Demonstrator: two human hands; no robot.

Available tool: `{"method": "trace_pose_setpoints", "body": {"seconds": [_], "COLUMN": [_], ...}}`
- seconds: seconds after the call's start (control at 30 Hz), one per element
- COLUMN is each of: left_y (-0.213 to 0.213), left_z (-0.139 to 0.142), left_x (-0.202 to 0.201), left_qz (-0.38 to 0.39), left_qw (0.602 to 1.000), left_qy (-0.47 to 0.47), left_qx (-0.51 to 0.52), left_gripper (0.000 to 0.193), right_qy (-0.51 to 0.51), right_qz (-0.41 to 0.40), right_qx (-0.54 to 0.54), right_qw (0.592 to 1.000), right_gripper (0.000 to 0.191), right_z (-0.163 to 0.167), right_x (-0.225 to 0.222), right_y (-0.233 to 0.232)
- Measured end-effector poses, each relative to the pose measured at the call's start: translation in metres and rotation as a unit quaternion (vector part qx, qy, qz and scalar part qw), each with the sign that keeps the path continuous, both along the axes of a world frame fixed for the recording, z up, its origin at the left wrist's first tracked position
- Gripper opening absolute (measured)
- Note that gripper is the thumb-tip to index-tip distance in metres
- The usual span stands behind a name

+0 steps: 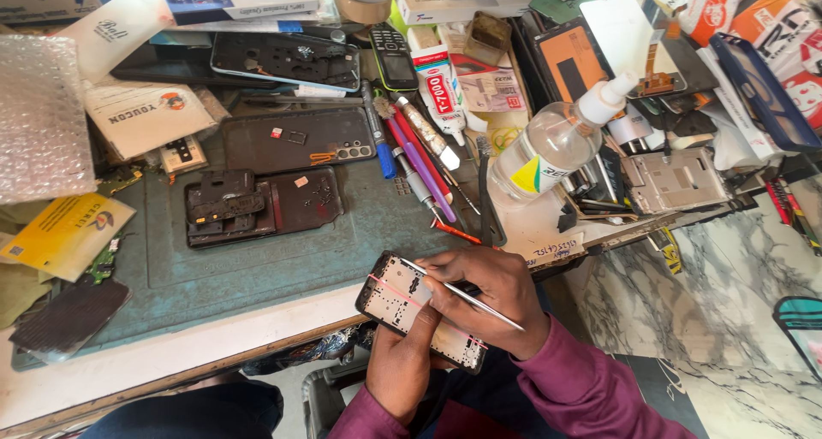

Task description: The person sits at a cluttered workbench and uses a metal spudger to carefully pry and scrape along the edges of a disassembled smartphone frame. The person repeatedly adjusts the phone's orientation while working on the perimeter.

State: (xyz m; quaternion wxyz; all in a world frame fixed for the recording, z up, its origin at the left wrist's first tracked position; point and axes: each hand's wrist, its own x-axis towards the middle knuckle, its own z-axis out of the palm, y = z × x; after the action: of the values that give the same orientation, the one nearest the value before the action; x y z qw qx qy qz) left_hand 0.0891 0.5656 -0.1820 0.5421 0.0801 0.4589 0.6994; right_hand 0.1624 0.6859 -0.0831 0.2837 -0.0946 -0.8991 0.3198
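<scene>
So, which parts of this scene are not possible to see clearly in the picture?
- Head view: the right hand covers the middle of the phone frame.
- The tip of the thin metal tool on the frame is too small to judge.
- The left hand hides the frame's underside; its fingers are mostly out of sight.
- The clear bottle hides items behind it.
- The bubble wrap is cut by the left edge.

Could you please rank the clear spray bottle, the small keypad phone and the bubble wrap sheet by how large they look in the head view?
1. bubble wrap sheet, cut off by the frame edge
2. clear spray bottle
3. small keypad phone

All lie on the bench at similar depth, so the order seems safe.
</scene>
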Motion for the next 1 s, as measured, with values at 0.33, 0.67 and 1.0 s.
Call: {"method": "trace_pose_setpoints", "body": {"seconds": [0.33,0.67,1.0], "left_y": [-0.001,0.000,-0.001], "left_z": [-0.002,-0.001,0.001], "left_x": [-0.001,-0.001,-0.002], "left_qz": [-0.003,-0.007,-0.012], "left_qw": [1.000,1.000,0.999], "left_qy": [0.016,-0.020,-0.039], "left_qx": [0.014,0.000,-0.024], "left_gripper": [0.039,0.041,0.040], "right_qy": [-0.010,-0.016,0.005], "right_qz": [0.011,0.016,-0.042], "right_qx": [-0.001,0.070,-0.097], "right_qw": [1.000,0.997,0.994], "right_gripper": [0.016,0.018,0.013], "right_z": [0.003,0.007,0.001], "right_x": [-0.008,-0.016,-0.004], "right_y": [0.001,-0.002,0.001]}}
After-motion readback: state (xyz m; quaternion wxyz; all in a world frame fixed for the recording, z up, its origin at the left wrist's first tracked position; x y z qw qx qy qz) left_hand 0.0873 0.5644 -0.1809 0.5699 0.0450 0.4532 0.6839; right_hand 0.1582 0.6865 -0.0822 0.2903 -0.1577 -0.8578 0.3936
